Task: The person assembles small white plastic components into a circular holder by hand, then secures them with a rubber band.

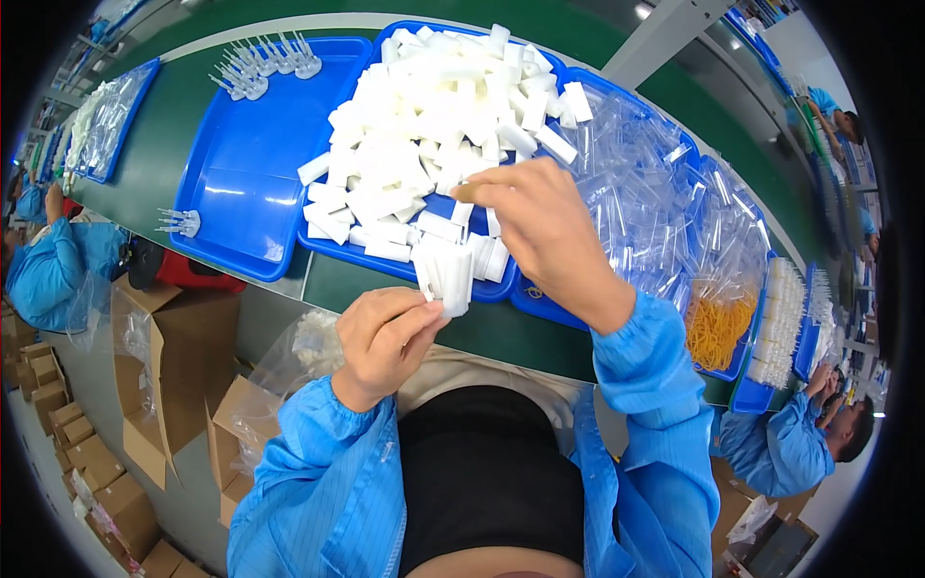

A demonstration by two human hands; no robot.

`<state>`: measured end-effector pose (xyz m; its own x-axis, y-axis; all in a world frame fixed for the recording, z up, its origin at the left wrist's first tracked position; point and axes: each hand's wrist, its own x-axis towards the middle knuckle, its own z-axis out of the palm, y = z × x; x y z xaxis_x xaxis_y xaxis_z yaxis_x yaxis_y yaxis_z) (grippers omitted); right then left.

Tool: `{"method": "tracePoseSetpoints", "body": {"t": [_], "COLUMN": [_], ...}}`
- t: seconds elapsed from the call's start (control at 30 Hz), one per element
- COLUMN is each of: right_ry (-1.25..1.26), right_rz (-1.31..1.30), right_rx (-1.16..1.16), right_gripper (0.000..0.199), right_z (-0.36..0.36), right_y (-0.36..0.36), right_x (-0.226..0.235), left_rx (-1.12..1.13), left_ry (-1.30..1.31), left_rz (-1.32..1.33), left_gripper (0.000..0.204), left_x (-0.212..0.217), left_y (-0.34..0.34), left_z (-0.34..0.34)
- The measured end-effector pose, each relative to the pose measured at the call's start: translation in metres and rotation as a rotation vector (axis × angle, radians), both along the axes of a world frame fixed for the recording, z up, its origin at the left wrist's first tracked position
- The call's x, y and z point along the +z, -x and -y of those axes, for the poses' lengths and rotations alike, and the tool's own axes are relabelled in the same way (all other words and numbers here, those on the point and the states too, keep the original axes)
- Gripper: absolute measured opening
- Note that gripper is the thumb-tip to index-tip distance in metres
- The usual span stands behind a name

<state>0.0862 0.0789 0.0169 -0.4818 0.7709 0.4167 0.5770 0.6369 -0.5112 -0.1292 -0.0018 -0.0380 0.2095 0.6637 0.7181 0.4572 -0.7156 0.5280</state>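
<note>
My left hand [383, 339] grips a bundle of white plastic tubes [445, 272], held upright just over the near rim of a blue tray [339, 252]. That tray carries a heap of the same white tubes [434, 125]. My right hand [540, 226] hovers above the heap's near edge, thumb and forefinger pinched together at a tube; whether it holds one is hard to tell. Both sleeves are blue.
A blue tray [251, 164] at the left holds a few clear pronged parts [260, 63]. Trays of clear plastic pieces [641, 207] and yellow bands [718, 328] lie at the right. Cardboard boxes [183, 356] stand below left. People in blue work at both sides.
</note>
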Motion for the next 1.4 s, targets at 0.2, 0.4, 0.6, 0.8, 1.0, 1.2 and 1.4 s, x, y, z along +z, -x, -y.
{"method": "tracePoseSetpoints", "body": {"t": [0.2, 0.4, 0.6, 0.8, 1.0, 1.2, 1.4], "right_ry": [-0.207, 0.172, 0.677, 0.734, 0.606, 0.557, 0.664], "right_rz": [0.489, 0.017, -0.616, -0.780, -0.422, -0.326, -0.348], "right_rx": [0.121, -0.018, -0.158, -0.341, -0.173, 0.033, 0.137], "right_gripper": [0.031, 0.028, 0.028, 0.023, 0.019, 0.017, 0.022], "right_z": [-0.018, -0.003, 0.020, 0.034, 0.049, 0.048, 0.049], "right_y": [0.018, 0.007, -0.005, -0.008, -0.018, -0.036, -0.040], "right_x": [-0.012, 0.002, 0.010, 0.019, 0.022, 0.023, 0.020], "left_rx": [0.070, 0.026, -0.181, -0.233, -0.237, -0.264, -0.307], "left_ry": [-0.001, -0.002, -0.037, -0.055, -0.002, -0.032, -0.002], "left_rz": [-0.069, -0.071, -0.230, -0.284, -0.301, -0.306, -0.087], "left_gripper": [0.040, 0.034, 0.030, 0.029, 0.028, 0.032, 0.029], "left_x": [-0.001, 0.003, 0.023, 0.034, 0.040, 0.037, 0.018], "left_y": [0.007, 0.009, 0.000, -0.016, -0.019, -0.018, -0.016], "left_z": [0.005, 0.004, 0.000, 0.001, -0.003, -0.005, -0.006]}}
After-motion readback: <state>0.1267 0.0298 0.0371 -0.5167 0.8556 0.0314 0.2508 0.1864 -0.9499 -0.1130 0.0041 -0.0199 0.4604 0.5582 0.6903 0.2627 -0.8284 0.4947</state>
